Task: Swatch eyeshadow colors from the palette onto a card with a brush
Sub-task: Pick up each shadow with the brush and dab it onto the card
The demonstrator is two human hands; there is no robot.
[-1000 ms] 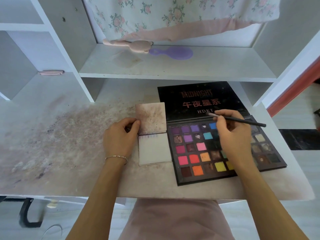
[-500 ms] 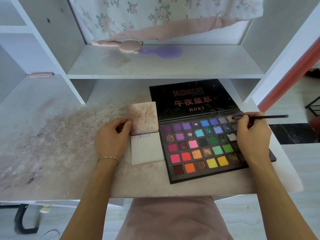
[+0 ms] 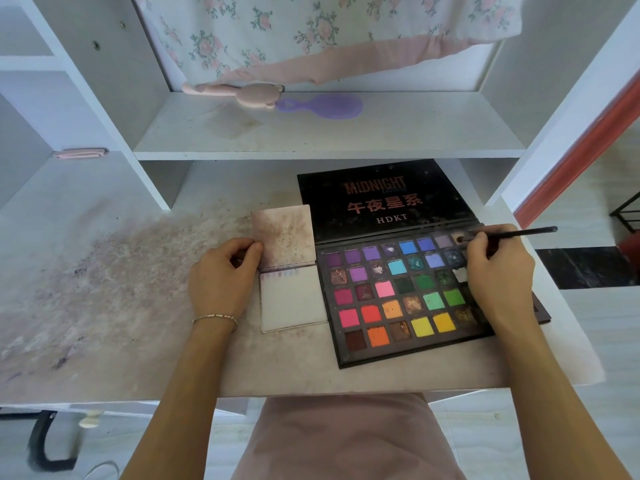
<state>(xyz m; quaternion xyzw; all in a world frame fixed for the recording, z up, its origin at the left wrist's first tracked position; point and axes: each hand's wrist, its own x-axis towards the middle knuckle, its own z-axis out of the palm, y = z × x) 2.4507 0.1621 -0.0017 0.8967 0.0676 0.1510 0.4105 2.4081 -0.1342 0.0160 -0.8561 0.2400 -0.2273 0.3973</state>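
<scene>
Brush (image 3: 512,233) pinched in right-hand fingers (image 3: 479,242), tip on palette (image 3: 398,299), left-hand fingers (image 3: 251,247) holding card (image 3: 294,303).

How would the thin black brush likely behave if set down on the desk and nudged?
The brush looks thin, round and straight, so it would probably roll. It seems light: the right hand pinches it easily. Its handle looks stiff.

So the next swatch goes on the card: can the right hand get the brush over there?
Probably yes: the right hand and brush are over the palette; the card beside it lies bare.
</scene>
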